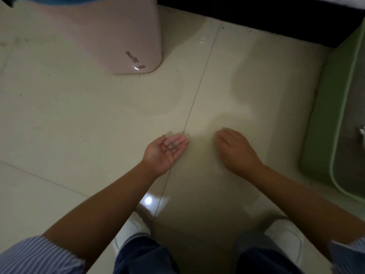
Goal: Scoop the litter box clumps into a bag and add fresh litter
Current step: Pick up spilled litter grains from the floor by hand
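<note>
My left hand [165,150] lies palm up just above the floor, fingers stretched out, with a small patch of grey litter grains [172,145] resting on the fingers. To its right, my right hand [236,150] is palm down with curled fingers and fingertips at the tiled floor; anything under it is hidden. The green litter box [327,119] stands along the right edge, only partly in view, with grey litter inside.
A pink bin [110,34] with a blue liner at its top stands at the back left. A dark piece of furniture [276,10] runs along the back. My white shoes [284,234] and knees are at the bottom. Small specks dot the beige tiles.
</note>
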`<state>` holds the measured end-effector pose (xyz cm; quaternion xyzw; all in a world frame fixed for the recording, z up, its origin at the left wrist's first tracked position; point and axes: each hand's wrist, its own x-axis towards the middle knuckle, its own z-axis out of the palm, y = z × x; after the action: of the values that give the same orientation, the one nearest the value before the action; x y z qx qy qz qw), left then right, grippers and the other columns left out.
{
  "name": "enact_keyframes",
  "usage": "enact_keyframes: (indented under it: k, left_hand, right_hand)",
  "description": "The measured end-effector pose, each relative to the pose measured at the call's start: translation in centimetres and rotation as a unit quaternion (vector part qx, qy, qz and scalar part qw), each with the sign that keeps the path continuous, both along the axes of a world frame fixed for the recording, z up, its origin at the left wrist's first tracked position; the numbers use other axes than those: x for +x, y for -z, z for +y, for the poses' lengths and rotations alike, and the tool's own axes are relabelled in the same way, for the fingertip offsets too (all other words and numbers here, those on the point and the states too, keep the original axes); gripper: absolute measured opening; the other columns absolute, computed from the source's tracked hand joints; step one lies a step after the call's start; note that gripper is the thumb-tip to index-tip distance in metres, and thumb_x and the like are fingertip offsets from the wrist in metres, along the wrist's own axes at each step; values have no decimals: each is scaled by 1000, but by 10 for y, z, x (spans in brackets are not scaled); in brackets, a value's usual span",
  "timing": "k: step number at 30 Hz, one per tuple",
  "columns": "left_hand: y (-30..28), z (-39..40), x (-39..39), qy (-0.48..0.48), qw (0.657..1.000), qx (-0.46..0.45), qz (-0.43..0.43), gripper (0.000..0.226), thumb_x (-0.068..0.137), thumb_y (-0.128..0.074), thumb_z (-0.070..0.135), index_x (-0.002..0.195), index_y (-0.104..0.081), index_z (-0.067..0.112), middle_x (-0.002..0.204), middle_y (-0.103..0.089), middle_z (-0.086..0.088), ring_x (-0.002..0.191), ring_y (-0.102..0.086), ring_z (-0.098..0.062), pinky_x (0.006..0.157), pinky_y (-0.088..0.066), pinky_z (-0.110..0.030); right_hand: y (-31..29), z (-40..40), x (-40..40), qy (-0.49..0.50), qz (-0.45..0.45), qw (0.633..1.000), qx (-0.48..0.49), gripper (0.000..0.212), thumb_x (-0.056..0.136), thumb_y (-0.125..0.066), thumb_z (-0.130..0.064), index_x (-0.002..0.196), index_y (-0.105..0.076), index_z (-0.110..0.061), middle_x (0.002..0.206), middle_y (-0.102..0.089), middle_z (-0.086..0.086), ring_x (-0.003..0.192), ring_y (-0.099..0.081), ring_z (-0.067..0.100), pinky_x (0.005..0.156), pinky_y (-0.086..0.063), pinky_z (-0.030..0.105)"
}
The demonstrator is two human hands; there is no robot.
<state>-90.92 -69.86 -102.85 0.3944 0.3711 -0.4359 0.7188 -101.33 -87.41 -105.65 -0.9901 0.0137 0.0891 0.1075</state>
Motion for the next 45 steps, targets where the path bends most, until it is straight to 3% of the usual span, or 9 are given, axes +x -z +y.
enact_keyframes:
  k: [5, 9, 13, 16, 22, 25, 30, 41, 45]
  left_hand:
    - [4, 26, 1, -3, 1000, 14, -21, 57, 95, -25, 12, 66, -69, -11, 70, -70, -23, 63, -71, -30, 60, -58, -32]
    - [4, 29, 5, 55, 994, 49, -77, 44, 91, -22, -3, 71, -60, -9, 61, -68, -18, 60, -71, -23, 59, -58, -27]
    - [6, 19, 9, 73, 991, 47, -97, 41, 91, -21, -6, 73, -58, -7, 56, -68, -12, 58, -70, -18, 60, -57, -22]
    - [9, 8, 6, 74, 993, 19, -85, 60, 95, -26, 3, 53, -69, -1, 56, -68, -11, 58, -70, -19, 59, -57, -22]
    - [13, -11, -5, 99, 994, -30, -25, 75, 99, -19, 26, 52, -71, -2, 60, -69, -16, 58, -71, -22, 57, -57, -23]
    - [15, -18, -9, 110, 993, -31, -4, 67, 98, -18, 20, 63, -69, -6, 59, -68, -16, 57, -70, -23, 57, -57, -23]
    - [17, -19, -10, 118, 993, -27, 17, 50, 98, -18, 19, 82, -57, -8, 60, -69, -15, 57, -70, -21, 59, -57, -23]
    - [18, -19, -6, 114, 993, -15, 41, 59, 101, -20, 25, 75, -61, -8, 60, -69, -18, 55, -70, -22, 54, -56, -23]
    - [20, -19, -6, 105, 993, -20, 46, 72, 101, -21, 27, 60, -69, -6, 60, -69, -19, 55, -70, -24, 53, -57, -24]
  right_hand:
    - [16, 59, -5, -87, 47, 995, -13, 60, 75, -33, -39, 110, -68, -4, 119, -66, 9, 111, -62, 29, 108, -5, 40]
    - [20, 47, -2, -40, 74, 996, -41, 64, 78, -33, -44, 114, -64, -2, 123, -63, 11, 117, -57, 29, 113, 10, 41]
    - [23, 11, -24, 38, 89, 994, -54, 67, 96, -4, -49, 129, -40, -4, 133, -55, 13, 140, -16, 24, 113, 15, 41]
    - [25, -7, -41, 83, 36, 994, -54, 67, 96, 1, -49, 129, -37, -5, 137, -49, 13, 144, 1, 23, 114, 11, 39]
    - [19, -30, -37, 102, -147, 984, 5, 43, 90, -41, -25, 100, -65, 10, 100, -67, 28, 97, -60, 42, 89, -32, 33]
    - [20, -32, -31, 166, -123, 978, 33, 27, 65, -64, -8, 83, -69, 11, 75, -67, 25, 67, -66, 39, 73, -34, 27]
    - [19, -32, -15, 107, -100, 987, 59, 24, 58, -65, -2, 79, -72, 7, 66, -65, 21, 58, -66, 33, 68, -34, 27]
    - [29, -48, -1, -44, -92, 995, 16, 35, 75, -43, -13, 58, -68, 4, 53, -60, 16, 42, -59, 28, 41, -47, 21]
    - [27, -40, -4, -41, -85, 995, -41, 3, 58, -62, 5, 61, -64, 5, 57, -60, 18, 46, -58, 29, 40, -45, 21]
